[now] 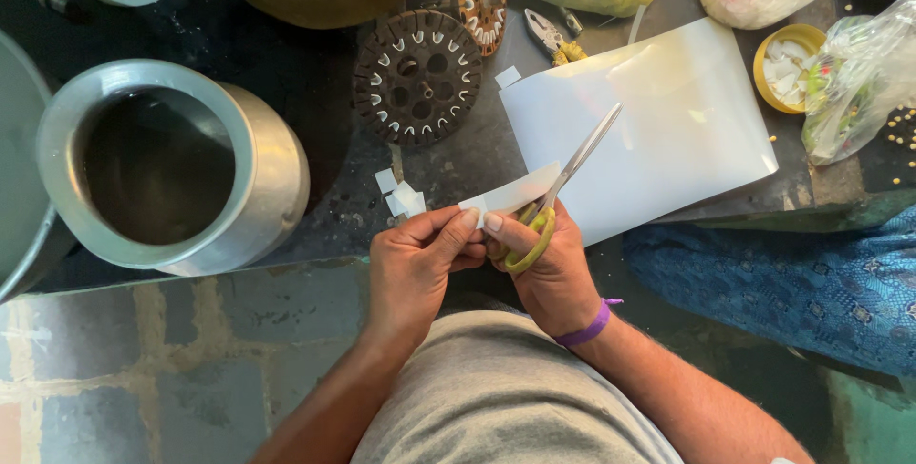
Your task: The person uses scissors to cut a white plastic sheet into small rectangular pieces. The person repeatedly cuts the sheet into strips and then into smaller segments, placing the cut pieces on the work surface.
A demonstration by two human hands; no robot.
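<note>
My right hand (546, 268) grips a pair of scissors (563, 183) by their yellow handles, the metal blades pointing up and to the right. My left hand (420, 254) pinches the end of a narrow white paper strip (520, 189) between thumb and fingers. The strip lies against the scissor blades, just above both hands. Small cut white paper pieces (401, 197) lie on the dark surface to the left of my left hand. A large white sheet (658, 125) lies behind the scissors.
A metal pot (172, 168) stands at the left. Two dark round slotted discs (417, 76) lie at the top middle, pliers (546, 33) beside them. A yellow bowl of white bits (784, 68), plastic bags (859, 73) and blue cloth (792, 283) are at the right.
</note>
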